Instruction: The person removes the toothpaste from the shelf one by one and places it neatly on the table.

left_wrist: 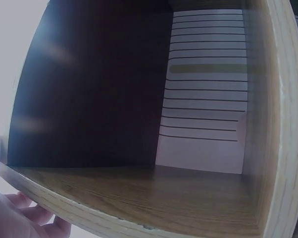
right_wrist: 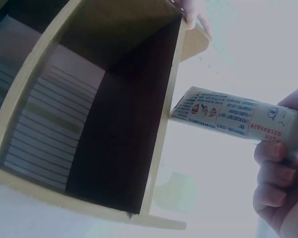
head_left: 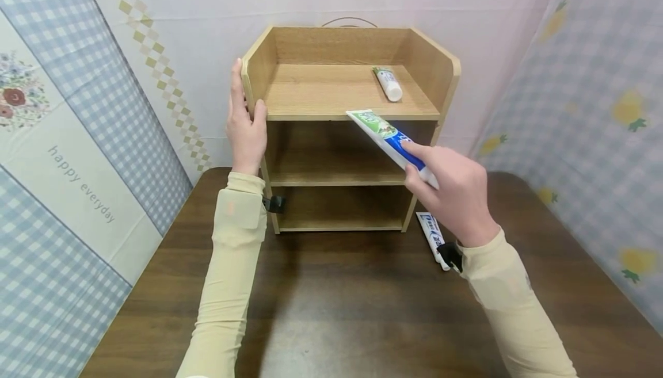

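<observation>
A small wooden shelf point(head_left: 336, 181) stands on the table, with a walled top and two compartments below. My left hand point(head_left: 246, 130) holds its left side panel, fingers along the outside and thumb at the front edge. My right hand point(head_left: 456, 185) grips a toothpaste tube point(head_left: 380, 130) with a green and blue print by its cap end. The tube's flat end points at the front edge of the top board; in the right wrist view the printed back of the tube point(right_wrist: 223, 113) shows. Another toothpaste tube point(head_left: 388, 83) lies on the top board, toward the right, white cap forward.
A third toothpaste tube point(head_left: 432, 240), white and blue, lies on the brown table point(head_left: 342, 303) right of the shelf, partly behind the right wrist's black camera point(head_left: 450, 255). Patterned cloths point(head_left: 580, 107) hang at the back and both sides.
</observation>
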{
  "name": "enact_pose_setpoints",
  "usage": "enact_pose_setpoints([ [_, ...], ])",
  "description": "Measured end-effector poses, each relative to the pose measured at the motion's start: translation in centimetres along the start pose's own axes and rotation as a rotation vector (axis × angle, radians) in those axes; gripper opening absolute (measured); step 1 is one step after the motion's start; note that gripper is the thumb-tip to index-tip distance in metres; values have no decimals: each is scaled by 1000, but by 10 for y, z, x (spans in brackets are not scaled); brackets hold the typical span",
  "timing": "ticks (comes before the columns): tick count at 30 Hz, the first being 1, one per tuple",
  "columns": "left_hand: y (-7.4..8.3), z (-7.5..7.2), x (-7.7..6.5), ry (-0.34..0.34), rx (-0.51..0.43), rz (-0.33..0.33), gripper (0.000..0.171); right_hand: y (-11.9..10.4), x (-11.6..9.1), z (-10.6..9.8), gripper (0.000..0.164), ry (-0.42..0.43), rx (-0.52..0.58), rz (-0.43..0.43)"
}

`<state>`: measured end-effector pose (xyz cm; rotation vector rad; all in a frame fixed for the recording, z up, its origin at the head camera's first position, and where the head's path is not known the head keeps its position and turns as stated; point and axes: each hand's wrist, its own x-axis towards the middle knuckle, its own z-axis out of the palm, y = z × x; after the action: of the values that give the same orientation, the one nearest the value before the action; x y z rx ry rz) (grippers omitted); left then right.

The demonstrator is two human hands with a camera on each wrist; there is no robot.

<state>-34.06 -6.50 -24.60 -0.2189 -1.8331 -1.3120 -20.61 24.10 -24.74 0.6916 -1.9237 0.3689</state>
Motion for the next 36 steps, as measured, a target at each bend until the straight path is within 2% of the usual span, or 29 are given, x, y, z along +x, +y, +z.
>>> enact_pose_setpoints([
  [8,0,0,-1,-2,-22,-2,67,5,-16,-13,36,41,-20,-43],
  [19,-1,0,0,-6,-35,-11,68,11,-38,-31,38,99,-60,-13],
  [25,0,-3,0,4,-31,-10,67,12,-48,-29,37,89,-71,-20],
  [36,0,-2,1,-5,-22,-7,67,16,-68,-25,37,136,-70,-15],
])
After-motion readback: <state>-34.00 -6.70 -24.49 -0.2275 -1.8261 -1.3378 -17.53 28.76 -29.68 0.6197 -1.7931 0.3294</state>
